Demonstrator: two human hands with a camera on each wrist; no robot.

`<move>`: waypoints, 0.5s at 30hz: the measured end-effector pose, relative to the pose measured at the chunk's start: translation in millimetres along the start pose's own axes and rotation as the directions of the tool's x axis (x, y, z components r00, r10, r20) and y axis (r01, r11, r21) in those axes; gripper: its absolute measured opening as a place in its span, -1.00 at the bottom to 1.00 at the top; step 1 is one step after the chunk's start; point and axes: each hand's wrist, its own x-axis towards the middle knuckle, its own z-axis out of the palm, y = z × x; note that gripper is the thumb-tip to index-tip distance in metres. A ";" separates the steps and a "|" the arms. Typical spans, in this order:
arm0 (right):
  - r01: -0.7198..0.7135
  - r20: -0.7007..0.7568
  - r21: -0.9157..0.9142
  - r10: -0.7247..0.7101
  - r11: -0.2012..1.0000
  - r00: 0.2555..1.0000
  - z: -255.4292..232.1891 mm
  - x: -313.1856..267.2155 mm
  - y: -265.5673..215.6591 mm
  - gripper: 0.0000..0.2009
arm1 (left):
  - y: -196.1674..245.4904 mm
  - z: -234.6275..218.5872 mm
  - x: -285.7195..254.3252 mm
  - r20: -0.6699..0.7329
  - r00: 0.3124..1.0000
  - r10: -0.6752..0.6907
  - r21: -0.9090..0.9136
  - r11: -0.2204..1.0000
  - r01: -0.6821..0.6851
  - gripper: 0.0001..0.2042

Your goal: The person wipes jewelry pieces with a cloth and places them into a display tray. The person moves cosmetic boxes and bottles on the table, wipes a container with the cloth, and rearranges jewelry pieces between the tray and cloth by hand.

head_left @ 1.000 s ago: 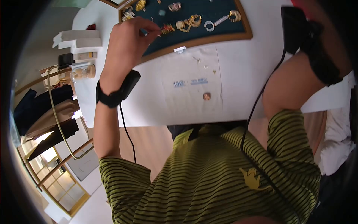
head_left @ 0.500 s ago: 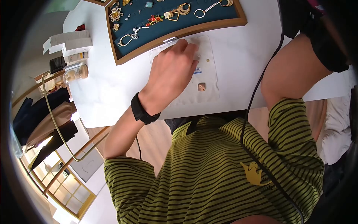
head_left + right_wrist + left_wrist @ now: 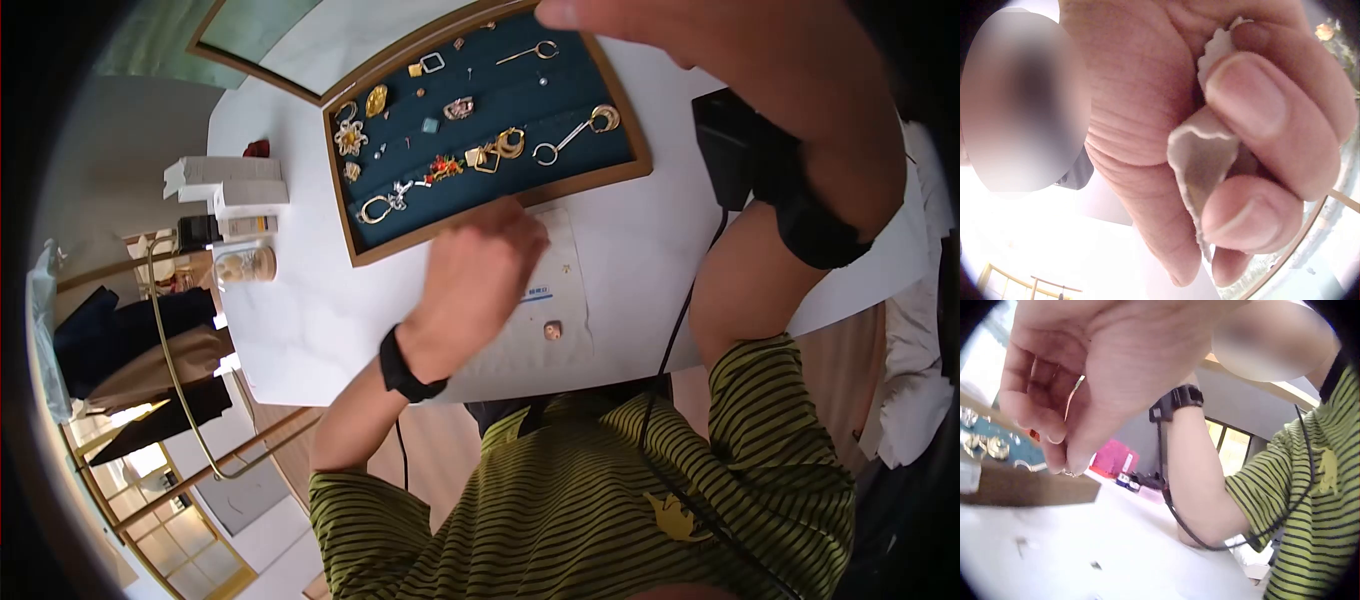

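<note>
In the head view, my left hand (image 3: pixel 480 285) is above a thin white printed sheet (image 3: pixel 572 310), near the front edge of the jewelry case (image 3: pixel 560 192). Its thumb and fingertips pinch a tiny shiny piece (image 3: pixel 1071 473), seen in the left wrist view and mostly hidden by the fingers. My right hand (image 3: pixel 690 35) is raised over the case's right side. Its fingers curl round a greyish cloth with a scalloped edge (image 3: pixel 1200 153). A small star (image 3: pixel 567 268) and a brownish bead (image 3: pixel 553 330) lie on the sheet.
Rings, earrings and brooches sit on the case's dark teal lining, among them a red cluster (image 3: pixel 443 168). Its glazed lid (image 3: pixel 255 45) stands open at the back left. White boxes (image 3: pixel 250 195) and a glass jar (image 3: pixel 245 265) stand left. A black cable (image 3: pixel 675 330) hangs right.
My left hand has come from the case's front left down over the white sheet. My right hand has come into view at the top right. The head view now takes in more of the case.
</note>
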 end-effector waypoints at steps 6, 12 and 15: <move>-0.148 0.204 -0.006 0.146 0.989 0.968 -12.0 6.8 -1.9 -0.64 | -46.7 -33.4 73.9 -0.119 0.987 -0.112 0.038 0.992 0.117 -0.94; -0.274 0.355 -0.094 0.289 0.957 0.889 -20.3 17.6 -13.0 -0.64 | -89.0 -22.5 130.2 -0.042 0.985 -0.170 0.093 0.980 0.174 -0.88; -0.207 0.269 -0.114 0.231 0.972 0.935 -16.3 13.1 -8.0 -0.64 | -96.4 -11.9 138.1 -0.008 0.989 -0.148 0.131 0.980 0.148 -0.88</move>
